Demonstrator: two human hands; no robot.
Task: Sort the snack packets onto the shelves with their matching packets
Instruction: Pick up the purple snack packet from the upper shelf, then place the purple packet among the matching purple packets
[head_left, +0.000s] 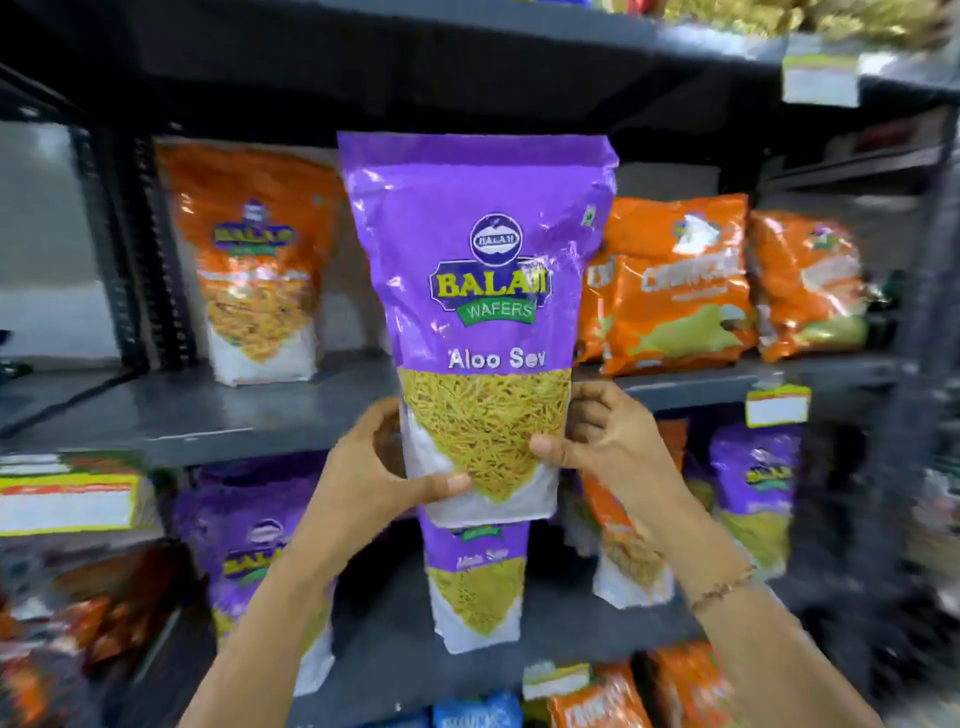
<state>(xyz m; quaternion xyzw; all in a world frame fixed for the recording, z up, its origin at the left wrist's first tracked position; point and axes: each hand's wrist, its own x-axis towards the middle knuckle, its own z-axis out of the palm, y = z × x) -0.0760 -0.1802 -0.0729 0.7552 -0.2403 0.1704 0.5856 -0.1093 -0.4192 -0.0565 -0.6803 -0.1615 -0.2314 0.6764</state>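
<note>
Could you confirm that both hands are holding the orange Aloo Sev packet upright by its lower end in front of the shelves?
Not quite: the head view shows the Aloo Sev packet is purple, not orange. Both the left hand and right hand do hold it upright by its lower end.

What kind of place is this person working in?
Most likely a grocery shop aisle: dark metal shelves carry rows of snack packets, label tags hang on the shelf edges, and both hands hold up a purple Aloo Sev packet.

Bare shelf board (322, 400) between orange packet (254, 265) at left and orange packets (675, 291) at right.
</note>
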